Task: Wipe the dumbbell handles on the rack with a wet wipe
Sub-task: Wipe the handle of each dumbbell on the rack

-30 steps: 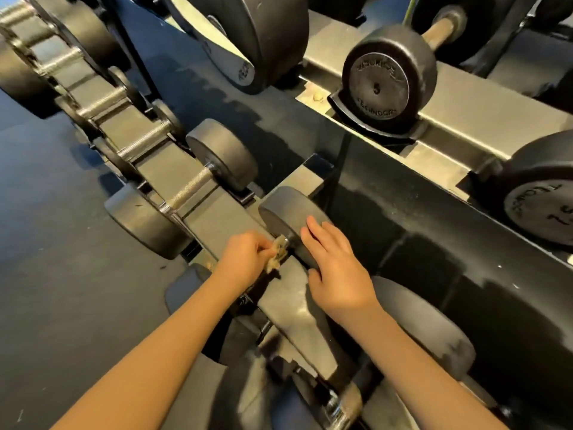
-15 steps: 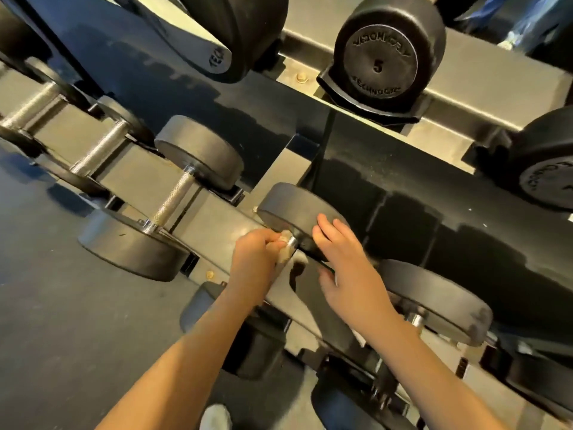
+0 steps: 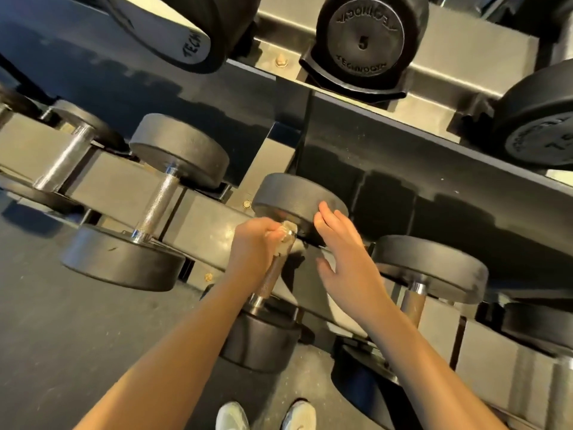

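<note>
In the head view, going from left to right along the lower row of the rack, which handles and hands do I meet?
Chrome handle → knurled handle → left hand, holding the wipe on a third handle → right hand, fingers against a dumbbell head → brownish handle.

wet wipe (image 3: 284, 235): pale, crumpled, wrapped the handle's far end | dumbbell handle (image 3: 269, 280): knurled metal, lay across rack (image 3: 204, 218)

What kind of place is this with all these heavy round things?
Probably a gym: rows of dumbbells sit on a metal rack, one weight stamped 5, over a dark floor.
</note>
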The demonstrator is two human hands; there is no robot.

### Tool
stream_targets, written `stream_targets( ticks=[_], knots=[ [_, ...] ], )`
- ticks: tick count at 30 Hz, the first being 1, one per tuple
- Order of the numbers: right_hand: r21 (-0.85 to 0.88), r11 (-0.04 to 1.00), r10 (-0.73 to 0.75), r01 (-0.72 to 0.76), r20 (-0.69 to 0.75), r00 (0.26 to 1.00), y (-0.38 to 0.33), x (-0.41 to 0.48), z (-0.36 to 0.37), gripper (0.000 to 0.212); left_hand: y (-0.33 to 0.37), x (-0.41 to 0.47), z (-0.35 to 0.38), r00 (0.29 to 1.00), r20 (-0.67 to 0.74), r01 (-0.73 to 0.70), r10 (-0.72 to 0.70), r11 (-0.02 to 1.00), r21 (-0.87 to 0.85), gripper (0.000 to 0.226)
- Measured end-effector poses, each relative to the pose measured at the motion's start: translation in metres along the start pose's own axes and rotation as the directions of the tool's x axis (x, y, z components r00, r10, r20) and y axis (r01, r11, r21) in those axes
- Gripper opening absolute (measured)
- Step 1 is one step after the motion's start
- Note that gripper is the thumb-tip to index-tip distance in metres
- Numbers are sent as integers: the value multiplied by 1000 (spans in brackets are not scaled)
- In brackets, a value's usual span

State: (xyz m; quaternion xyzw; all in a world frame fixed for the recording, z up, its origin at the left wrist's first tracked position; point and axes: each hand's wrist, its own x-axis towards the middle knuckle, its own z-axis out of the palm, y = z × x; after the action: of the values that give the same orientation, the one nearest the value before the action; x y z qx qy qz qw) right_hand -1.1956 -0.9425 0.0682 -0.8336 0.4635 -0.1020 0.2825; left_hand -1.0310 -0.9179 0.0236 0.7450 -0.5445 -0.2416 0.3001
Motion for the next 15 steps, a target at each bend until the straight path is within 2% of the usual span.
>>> stream_targets(
  ticks=[1, 3, 6, 9, 13, 15],
  knots=[
    [3, 1000, -7, 7, -3, 1000, 1, 0, 0, 69, -1, -2, 0, 999, 14, 46, -46, 999, -18, 12],
    [27, 1000, -6, 6, 2, 1000, 2, -2, 1, 69, -6, -9, -2, 965, 139, 220, -221, 975, 21, 7],
    [52, 999, -5, 5, 6, 1000, 2, -3, 0, 71, -14, -19, -7, 905, 275, 269, -325, 937, 221, 6],
    [46, 999, -24, 24, 4, 1000, 5, -2, 2, 72, -14, -16, -5, 905, 270, 276, -329, 937, 216, 7],
    [23, 999, -43, 42, 20, 999, 9, 0, 3, 71, -8, 3, 0, 917, 189, 358, -351, 934, -1, 8],
    [17, 998, -56, 56, 26, 998, 10, 1, 3, 71, -8, 4, 3, 913, 160, 376, -374, 926, 22, 12]
  ],
)
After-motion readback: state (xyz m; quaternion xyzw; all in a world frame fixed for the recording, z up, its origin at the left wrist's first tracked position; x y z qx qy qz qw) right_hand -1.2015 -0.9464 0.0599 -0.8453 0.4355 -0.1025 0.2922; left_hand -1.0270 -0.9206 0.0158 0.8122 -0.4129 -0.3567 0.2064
